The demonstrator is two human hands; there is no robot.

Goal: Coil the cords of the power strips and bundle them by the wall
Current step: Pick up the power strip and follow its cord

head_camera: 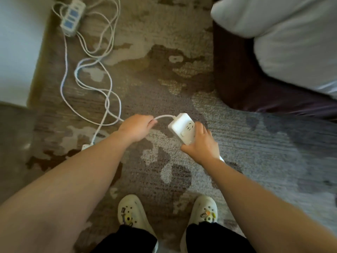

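From the head view, the right hand (200, 143) grips a white power strip (182, 128) by its near end, lifted above the carpet (255, 152), while the left hand (135, 126) is curled round its cord (164, 116) just beside the body. The strip looks light and rigid; the cord is limp and springy (likely to kink), best gathered loop by loop from the strip outward. A second strip (73, 16) lies by the wall (16, 42), its cord tangled with this one. A bed (273, 70) crowds the right.
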